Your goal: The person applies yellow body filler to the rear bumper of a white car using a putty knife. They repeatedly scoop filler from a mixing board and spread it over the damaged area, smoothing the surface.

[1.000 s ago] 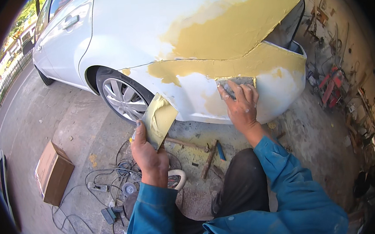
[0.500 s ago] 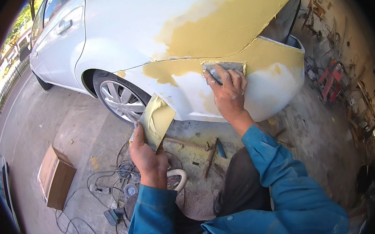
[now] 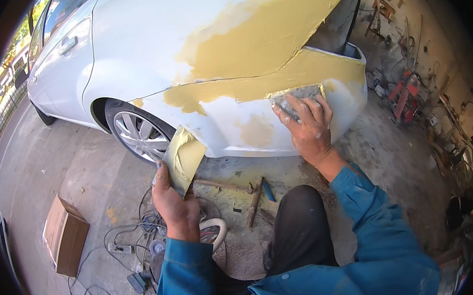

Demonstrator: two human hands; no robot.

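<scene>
Filler (image 3: 240, 46) coats much of the twelve-o'clock quarter panel (image 3: 142, 50), lower bumper (image 3: 282, 136) mostly bare; right hand (image 3: 312, 134) grips spreader (image 3: 310, 91), left hand (image 3: 176, 207) palette (image 3: 181, 183).

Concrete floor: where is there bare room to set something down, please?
Bare floor shows between the cardboard box and the silver wheel, and between the right sleeve and the wall-side clutter. Crowded between box and raised knee: cables, wooden sticks.

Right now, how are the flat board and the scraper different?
The board is in the left hand; the scraper is in the right hand, against the car. The board carries a wide smear of yellow paste; the scraper looks mostly grey, yellow along its edge. Both look flat and have yellow paste.
</scene>
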